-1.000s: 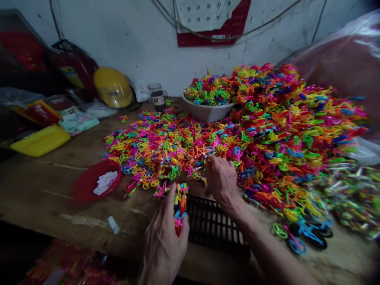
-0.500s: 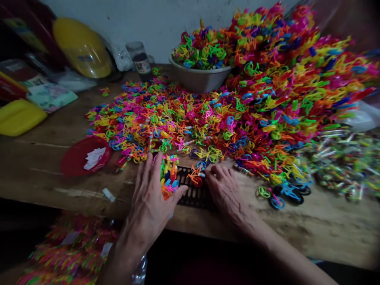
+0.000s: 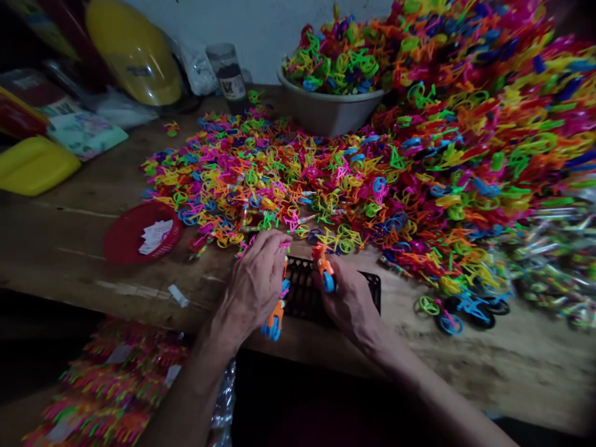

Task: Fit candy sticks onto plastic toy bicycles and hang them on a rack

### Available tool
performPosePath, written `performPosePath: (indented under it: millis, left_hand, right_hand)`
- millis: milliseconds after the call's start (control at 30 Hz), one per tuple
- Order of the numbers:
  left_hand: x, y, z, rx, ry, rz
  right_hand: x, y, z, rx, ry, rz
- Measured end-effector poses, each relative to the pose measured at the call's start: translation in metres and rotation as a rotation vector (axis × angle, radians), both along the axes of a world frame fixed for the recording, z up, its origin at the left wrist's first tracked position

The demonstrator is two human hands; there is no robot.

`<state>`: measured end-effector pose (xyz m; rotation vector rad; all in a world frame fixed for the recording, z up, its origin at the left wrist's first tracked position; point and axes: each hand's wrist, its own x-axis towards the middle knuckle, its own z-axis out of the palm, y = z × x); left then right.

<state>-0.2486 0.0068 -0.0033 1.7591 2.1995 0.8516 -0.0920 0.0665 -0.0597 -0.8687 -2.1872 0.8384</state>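
Both hands work low over the counter (image 3: 79, 251), side by side near its front edge, with a small gap between them. The left forearm rises from below, and the left hand (image 3: 254, 288) leans in with its back turned up and its knuckles toward the pile (image 3: 261, 167). Its fingers lie close together, curled round a stack (image 3: 275, 320) of colourful toy bikes; the fingertips are mostly hidden from me, but orange and blue pieces poke out below the palm on the thumb side.

The right forearm comes in long and slanting from the lower right. The right hand (image 3: 349, 295) sits half closed, thumb side toward the other hand, and pinches an orange bike (image 3: 325, 267) with a blue wheel. The bike tips upward at the hand's inner edge; exactly where each finger presses on it I can't tell.

Beneath and between the hands lies a black rack (image 3: 302, 292), slotted, its far right corner showing past the right wrist. The pile of loose bikes spreads just beyond the fingers and climbs into a tall heap (image 3: 465, 143) on the right, beside a full basin (image 3: 330, 112). A few bikes, among them a blue one (image 3: 470, 305) with black wheels, rest apart to the right of the right hand. A red dish (image 3: 121, 242) holding white slips (image 3: 156, 237) sits off to the left.
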Motion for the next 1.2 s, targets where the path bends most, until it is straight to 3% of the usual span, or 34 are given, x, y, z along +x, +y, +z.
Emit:
performPosePath:
  millis: [133, 267, 600, 800, 967, 1133, 1200]
  left_hand:
    - [-0.001, -0.001, 0.002, -0.011, -0.02, 0.008]
    - [0.0, -0.001, 0.001, 0.007, -0.003, 0.028]
    - [0.0, 0.0, 0.001, 0.003, 0.002, 0.052]
    - [0.001, 0.002, 0.002, -0.032, -0.021, 0.061]
    - [0.0, -0.002, 0.001, 0.016, -0.185, 0.151]
    - [-0.027, -0.012, 0.004, 0.107, -0.391, 0.191]
    - [-0.045, -0.01, 0.003, 0.09, -0.283, 0.291]
  right_hand:
    - [-0.02, 0.005, -0.004, -0.067, 0.096, 0.078]
    - [-0.031, 0.006, -0.01, -0.137, 0.112, 0.065]
    - [-0.035, 0.004, -0.018, 0.121, -0.038, 0.136]
    - [-0.04, 0.003, -0.021, 0.202, -0.171, 0.127]
    - [-0.04, 0.004, -0.021, 0.178, -0.099, 0.157]
    - [-0.016, 0.019, -0.007, 0.034, -0.015, 0.224]
    - [-0.012, 0.034, -0.001, 0.079, -0.003, 0.144]
